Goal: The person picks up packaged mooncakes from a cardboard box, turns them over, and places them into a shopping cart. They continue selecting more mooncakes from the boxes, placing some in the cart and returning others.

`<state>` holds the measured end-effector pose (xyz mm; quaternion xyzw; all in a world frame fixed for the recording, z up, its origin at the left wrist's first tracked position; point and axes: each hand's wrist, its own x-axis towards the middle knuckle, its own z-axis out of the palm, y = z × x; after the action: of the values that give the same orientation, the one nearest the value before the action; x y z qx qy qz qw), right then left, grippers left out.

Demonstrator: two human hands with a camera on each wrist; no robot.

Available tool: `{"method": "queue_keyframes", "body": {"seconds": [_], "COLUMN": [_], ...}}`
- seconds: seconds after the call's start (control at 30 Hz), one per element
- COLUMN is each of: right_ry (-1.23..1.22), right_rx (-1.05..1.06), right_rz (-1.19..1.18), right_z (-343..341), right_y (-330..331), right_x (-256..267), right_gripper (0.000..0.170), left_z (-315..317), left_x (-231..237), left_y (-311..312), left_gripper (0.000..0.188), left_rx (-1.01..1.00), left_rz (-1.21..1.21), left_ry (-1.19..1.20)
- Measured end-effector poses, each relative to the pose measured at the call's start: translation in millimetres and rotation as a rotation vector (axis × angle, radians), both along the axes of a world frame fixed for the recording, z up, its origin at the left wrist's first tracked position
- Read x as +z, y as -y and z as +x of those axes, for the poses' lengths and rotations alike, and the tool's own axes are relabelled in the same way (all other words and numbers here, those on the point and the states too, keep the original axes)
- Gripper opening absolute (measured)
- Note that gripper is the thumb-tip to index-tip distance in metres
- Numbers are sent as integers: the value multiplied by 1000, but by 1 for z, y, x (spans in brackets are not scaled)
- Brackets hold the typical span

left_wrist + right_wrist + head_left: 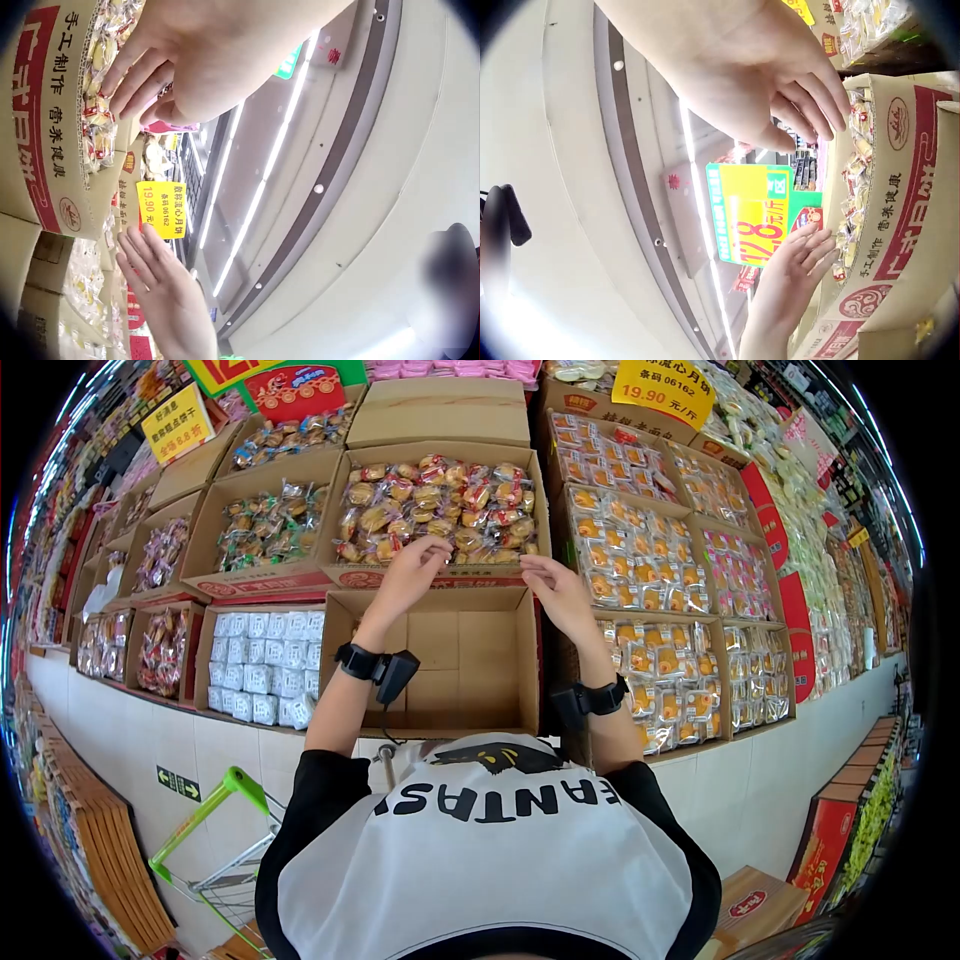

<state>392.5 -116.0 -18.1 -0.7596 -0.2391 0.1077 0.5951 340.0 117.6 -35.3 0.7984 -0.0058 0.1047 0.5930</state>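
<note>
A cardboard box of individually wrapped mooncakes [425, 510] stands ahead of both hands. My left hand [418, 567] is over the near rim of this box, its fingers relaxed and holding nothing. At the box's right front corner is my right hand [560, 595], fingers loosely extended, also with nothing in its grasp. In the left wrist view, the left hand [180, 60] overlaps the box's printed front [52, 112]. The right wrist view shows the right hand [757, 75] near the box's upper edge, with the left hand [787, 277] below it.
Below the hands is an open cardboard box [460, 670] with its bottom showing. White wrapped packets [262, 652] fill a box to the left. Clear-wrapped yellow pastries [640, 550] are stacked on the right. A green-handled shopping cart [235, 780] stands at lower left.
</note>
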Motion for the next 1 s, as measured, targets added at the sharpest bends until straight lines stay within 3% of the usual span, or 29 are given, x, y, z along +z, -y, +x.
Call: {"method": "queue_keyframes", "body": {"seconds": [0.07, 0.2, 0.3, 0.37, 0.7, 1.0], "right_ry": [22, 58, 100, 127, 481, 566], "right_rx": [-8, -40, -70, -85, -142, -115], "right_rz": [-12, -101, -193, -133, -404, -711], "right_z": [2, 7, 14, 22, 48, 56], "right_y": [-5, -14, -21, -28, -59, -65], "right_x": [-4, -8, -10, -22, -50, -60], "right_gripper": [27, 25, 24, 23, 15, 16], "left_z": [14, 41, 54, 61, 73, 80], "left_x": [-4, -19, -26, -39, -54, -69], "left_y": [2, 6, 6, 5, -3, -1], "left_gripper": [14, 15, 18, 24, 47, 58], "left_rx": [8, 36, 39, 31, -179, -92], "left_rz": [170, 255, 331, 546, 569, 601], "left_ry": [29, 121, 20, 195, -256, -361]}}
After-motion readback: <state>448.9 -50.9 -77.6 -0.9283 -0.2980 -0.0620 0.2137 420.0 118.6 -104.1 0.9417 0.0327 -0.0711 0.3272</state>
